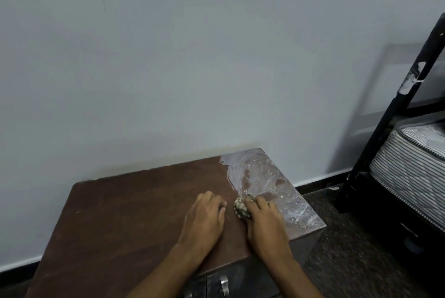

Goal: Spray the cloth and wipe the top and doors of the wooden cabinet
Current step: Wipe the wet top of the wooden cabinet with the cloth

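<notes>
Right hand (pixel 262 218) grips cloth (pixel 241 209) near cabinet (pixel 134 213) right edge | left hand (pixel 204 215) flat, relaxed beside it

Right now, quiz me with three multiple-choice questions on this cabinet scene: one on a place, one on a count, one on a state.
1. Where is the wet, streaky patch on the cabinet top?
A. right end
B. left end
C. middle

2. How many metal door handles show at the bottom edge?
A. none
B. two
C. five

3. What is the right hand doing?
A. hanging idle
B. pointing at the wall
C. gripping the cloth

Answers: 1 A, the pale smears cover the right end only. 2 B, two handles sit below the hands. 3 C, its fingers curl over the bunched cloth.
</notes>
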A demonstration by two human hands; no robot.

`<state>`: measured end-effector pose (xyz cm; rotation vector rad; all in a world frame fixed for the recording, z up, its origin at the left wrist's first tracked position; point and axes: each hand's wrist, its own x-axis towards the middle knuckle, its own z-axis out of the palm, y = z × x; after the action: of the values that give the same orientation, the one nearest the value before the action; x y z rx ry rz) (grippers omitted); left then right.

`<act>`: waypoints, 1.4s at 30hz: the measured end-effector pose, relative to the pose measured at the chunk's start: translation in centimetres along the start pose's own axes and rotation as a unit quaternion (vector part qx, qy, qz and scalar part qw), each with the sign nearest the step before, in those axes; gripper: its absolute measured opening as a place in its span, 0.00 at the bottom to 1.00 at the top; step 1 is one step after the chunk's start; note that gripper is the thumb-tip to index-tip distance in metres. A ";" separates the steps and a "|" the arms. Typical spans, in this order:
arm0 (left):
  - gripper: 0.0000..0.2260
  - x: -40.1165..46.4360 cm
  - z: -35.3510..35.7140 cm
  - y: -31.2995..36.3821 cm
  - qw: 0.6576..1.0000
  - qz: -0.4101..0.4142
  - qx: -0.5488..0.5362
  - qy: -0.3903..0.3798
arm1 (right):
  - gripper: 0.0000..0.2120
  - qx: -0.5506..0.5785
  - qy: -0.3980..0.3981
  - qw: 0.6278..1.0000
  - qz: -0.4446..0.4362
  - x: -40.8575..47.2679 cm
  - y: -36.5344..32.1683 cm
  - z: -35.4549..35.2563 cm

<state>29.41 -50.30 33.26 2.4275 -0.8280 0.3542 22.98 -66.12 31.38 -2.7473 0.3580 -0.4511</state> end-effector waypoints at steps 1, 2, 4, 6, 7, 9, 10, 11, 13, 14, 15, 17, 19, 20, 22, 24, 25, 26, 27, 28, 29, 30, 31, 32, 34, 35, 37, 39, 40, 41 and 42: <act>0.08 0.2 0.2 -0.2 1.000 -0.001 0.009 -0.005 | 0.23 0.009 -0.005 1.000 -0.001 0.9 -0.2 0.2; 0.08 0.6 0.4 -0.4 1.000 -0.002 0.016 -0.007 | 0.23 0.018 -0.009 1.000 -0.008 1.8 -0.4 0.5; 0.09 1.6 0.8 -0.8 1.000 -0.007 0.025 -0.009 | 0.21 0.034 -0.016 0.999 -0.026 3.6 -0.4 1.0; 0.12 2.6 1.1 -1.1 1.000 -0.009 0.026 -0.011 | 0.20 0.036 -0.019 0.998 -0.045 5.4 -0.3 1.6; 0.14 3.1 1.3 -1.3 0.999 -0.009 0.030 -0.011 | 0.20 0.034 -0.017 0.998 -0.050 6.3 -0.2 2.0; 0.16 4.1 1.7 -1.6 0.999 -0.008 0.042 -0.012 | 0.19 0.031 -0.015 0.998 -0.045 8.4 -0.1 2.7; 0.16 4.6 1.9 -1.8 0.999 -0.005 0.049 -0.014 | 0.19 0.032 -0.015 0.999 -0.040 9.6 -0.1 2.9; 0.16 5.1 2.0 -2.0 0.998 -0.003 0.055 -0.018 | 0.20 0.034 -0.015 0.999 -0.037 10.6 -0.3 3.1; 0.15 5.9 2.4 -2.6 0.998 -0.004 0.063 -0.021 | 0.20 0.038 -0.021 0.998 -0.039 12.3 -0.5 3.7; 0.15 6.4 2.5 -3.0 0.998 -0.008 0.064 -0.021 | 0.21 0.038 -0.023 0.998 -0.041 12.9 -0.5 4.1; 0.15 6.8 2.6 -3.4 0.998 -0.012 0.064 -0.019 | 0.21 0.035 -0.022 0.998 -0.044 13.4 -0.5 4.4; 0.16 7.7 2.7 -3.9 0.998 -0.019 0.064 -0.018 | 0.21 0.031 -0.019 0.998 -0.049 14.5 -0.3 5.0; 0.16 8.3 2.9 -4.1 0.998 -0.023 0.063 -0.017 | 0.20 0.021 -0.020 0.998 -0.049 16.2 -0.5 5.3; 0.16 8.5 3.0 -4.1 0.998 -0.025 0.063 -0.017 | 0.20 0.011 -0.021 0.998 -0.052 17.2 -0.8 5.4; 0.17 8.5 3.1 -4.2 0.997 -0.028 0.065 -0.017 | 0.19 -0.016 -0.027 0.998 -0.063 18.9 -1.5 5.6; 0.18 8.4 3.4 -4.6 0.998 -0.030 0.061 -0.017 | 0.20 -0.031 -0.034 0.996 -0.073 20.3 -1.9 5.8; 0.18 8.3 3.4 -4.7 0.998 -0.029 0.059 -0.019 | 0.21 -0.032 -0.037 0.996 -0.073 20.8 -2.0 5.9; 0.19 8.3 3.5 -4.9 0.998 -0.026 0.058 -0.019 | 0.21 -0.029 -0.040 0.996 -0.070 21.2 -2.0 6.0; 0.18 8.4 3.5 -5.0 0.998 -0.024 0.059 -0.018 | 0.21 -0.025 -0.041 0.997 -0.064 21.3 -2.0 6.1; 0.18 8.7 3.5 -5.2 0.998 -0.024 0.060 -0.015 | 0.21 -0.018 -0.041 0.997 -0.060 21.4 -2.0 6.1; 0.18 9.0 3.5 -5.4 0.998 -0.025 0.061 -0.013 | 0.21 -0.010 -0.042 0.997 -0.062 21.1 -2.0 6.2; 0.17 9.3 3.4 -5.5 0.998 -0.028 0.061 -0.011 | 0.20 -0.001 -0.043 0.997 -0.070 20.7 -1.9 6.3; 0.17 9.5 3.3 -5.7 0.998 -0.031 0.061 -0.009 | 0.19 0.010 -0.041 0.995 -0.085 20.1 -1.6 6.3; 0.17 9.8 3.3 -5.8 0.998 -0.032 0.059 -0.008 | 0.18 0.019 -0.040 0.994 -0.100 19.6 -1.3 6.4; 0.16 10.1 3.3 -5.8 0.998 -0.030 0.060 -0.010 | 0.18 0.026 -0.039 0.993 -0.109 19.3 -0.6 6.4; 0.16 10.2 3.3 -5.8 0.998 -0.028 0.060 -0.009 | 0.18 0.024 -0.037 0.994 -0.099 19.6 -0.5 6.3; 0.16 10.1 3.2 -5.8 0.998 -0.030 0.050 -0.008 | 0.20 0.019 -0.030 0.997 -0.065 20.5 -1.1 6.4; 0.16 9.8 3.0 -6.1 0.999 -0.042 0.032 0.001 | 0.21 0.007 -0.025 0.998 -0.052 20.6 -2.0 6.7; 0.16 9.7 2.7 -6.4 0.998 -0.053 0.018 0.009 | 0.21 0.003 -0.028 0.998 -0.056 20.3 -2.2 6.8; 0.16 9.6 2.5 -6.6 0.997 -0.069 0.002 0.019 | 0.20 0.001 -0.034 0.998 -0.061 19.6 -2.2 6.9; 0.15 9.6 2.3 -6.8 0.996 -0.088 -0.016 0.028 | 0.20 -0.001 -0.036 0.997 -0.066 18.7 -2.1 6.8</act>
<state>41.26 -51.80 32.48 2.4261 -0.5856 0.3369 42.87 -67.85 30.98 -2.7903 0.1599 -0.3829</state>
